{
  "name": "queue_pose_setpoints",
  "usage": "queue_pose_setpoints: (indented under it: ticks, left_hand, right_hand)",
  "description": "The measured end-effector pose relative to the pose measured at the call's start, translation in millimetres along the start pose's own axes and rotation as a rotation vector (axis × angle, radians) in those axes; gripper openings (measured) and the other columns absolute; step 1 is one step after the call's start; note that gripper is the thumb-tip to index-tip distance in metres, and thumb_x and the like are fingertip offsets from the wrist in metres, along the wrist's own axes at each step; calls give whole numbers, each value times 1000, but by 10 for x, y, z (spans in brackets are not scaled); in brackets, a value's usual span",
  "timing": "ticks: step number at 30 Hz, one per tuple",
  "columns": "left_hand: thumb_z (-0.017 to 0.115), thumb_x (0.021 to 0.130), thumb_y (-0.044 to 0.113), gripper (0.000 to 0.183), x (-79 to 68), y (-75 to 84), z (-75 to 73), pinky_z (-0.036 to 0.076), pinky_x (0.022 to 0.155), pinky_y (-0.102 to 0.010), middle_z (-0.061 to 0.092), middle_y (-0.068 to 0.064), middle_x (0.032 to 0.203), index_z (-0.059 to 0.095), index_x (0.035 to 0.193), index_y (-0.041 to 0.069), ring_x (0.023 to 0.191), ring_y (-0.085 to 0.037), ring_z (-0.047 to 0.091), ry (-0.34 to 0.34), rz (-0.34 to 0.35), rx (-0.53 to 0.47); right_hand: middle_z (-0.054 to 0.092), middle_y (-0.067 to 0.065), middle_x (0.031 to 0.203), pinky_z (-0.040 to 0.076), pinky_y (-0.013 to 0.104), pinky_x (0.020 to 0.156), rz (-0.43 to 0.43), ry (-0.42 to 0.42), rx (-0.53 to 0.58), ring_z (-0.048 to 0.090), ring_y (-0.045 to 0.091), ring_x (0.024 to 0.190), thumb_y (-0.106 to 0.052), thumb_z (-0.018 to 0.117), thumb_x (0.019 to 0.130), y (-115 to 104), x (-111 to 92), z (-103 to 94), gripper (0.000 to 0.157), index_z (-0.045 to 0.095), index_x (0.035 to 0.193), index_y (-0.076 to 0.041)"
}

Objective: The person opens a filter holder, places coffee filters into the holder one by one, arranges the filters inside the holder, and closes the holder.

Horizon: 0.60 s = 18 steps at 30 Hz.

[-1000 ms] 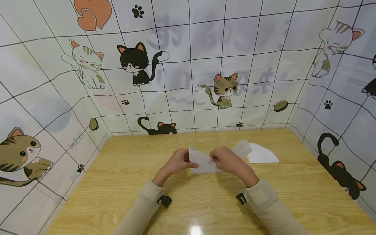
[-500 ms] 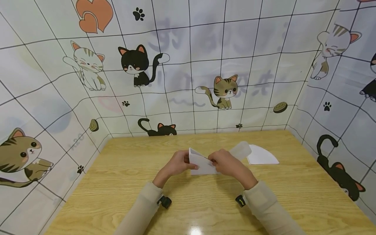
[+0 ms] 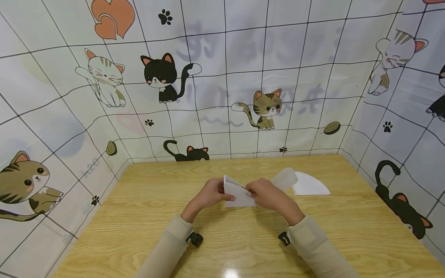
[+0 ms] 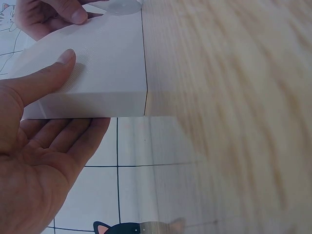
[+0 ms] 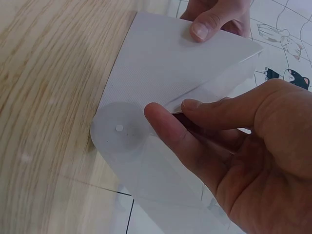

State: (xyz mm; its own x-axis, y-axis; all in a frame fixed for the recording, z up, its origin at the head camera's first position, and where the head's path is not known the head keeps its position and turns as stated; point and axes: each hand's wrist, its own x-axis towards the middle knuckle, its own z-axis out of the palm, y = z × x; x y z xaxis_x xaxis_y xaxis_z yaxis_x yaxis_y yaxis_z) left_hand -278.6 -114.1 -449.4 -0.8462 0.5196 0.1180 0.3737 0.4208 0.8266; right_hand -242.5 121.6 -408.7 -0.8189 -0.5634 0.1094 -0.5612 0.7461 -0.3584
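A white wedge-shaped box [image 3: 240,195] with a finely ribbed face stands on its edge on the wooden table. My left hand [image 3: 211,192] grips its wider end, thumb on the near face and fingers behind, as the left wrist view also shows. At the narrower end, my right hand [image 3: 267,193] pinches the upper edge between thumb and index finger; a narrow gap shows along that edge. A frosted translucent strip [image 5: 161,180] with a rounded end is joined to this corner by a small round white rivet [image 5: 119,128] and reaches out behind my right hand.
A white fan-shaped piece [image 3: 309,184] lies on the table [image 3: 156,216] at the back right, close to the strip's far end. Cloth walls [image 3: 208,88] printed with cats and grid lines enclose the table at the back and both sides.
My right hand has shifted slightly left along the box's upper edge, and the gap there looks a little wider. My left hand keeps its grip in the same place.
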Motion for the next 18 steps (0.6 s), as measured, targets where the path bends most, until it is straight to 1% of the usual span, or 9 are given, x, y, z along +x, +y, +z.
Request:
queue_pose_setpoints:
  ticks: [4,7,11,18]
  left_hand:
    - [82,88,6,37,8,-20,-8,61,79,-34,76,-16,111,69,123,3,95,-26,76,-8,7,-27]
    - [82,88,8,37,9,-36,-15,61,79,-33,77,-14,111,70,122,4,94,-23,76,-15,9,-30]
    - [83,88,11,35,9,-41,-21,61,78,-31,77,-12,111,70,121,5,93,-21,76,-26,10,-26]
    - [83,88,11,35,20,-34,-35,61,78,-31,77,-14,111,70,121,4,93,-22,76,-29,22,-32]
  right_hand:
    - [77,11,94,46,25,62,-4,-7,8,62,10,70,7,62,96,-8,-7,-19,20,76,106,-3]
    - [76,10,93,46,25,61,0,-11,11,60,9,69,6,63,96,-10,-13,-26,18,76,104,-4]
    - [76,9,93,48,25,62,2,-16,5,62,10,71,5,66,95,-4,-23,-29,15,75,103,-5]
    - [77,9,94,52,27,65,15,-20,13,64,11,73,3,69,94,12,-22,-37,15,75,104,-5]
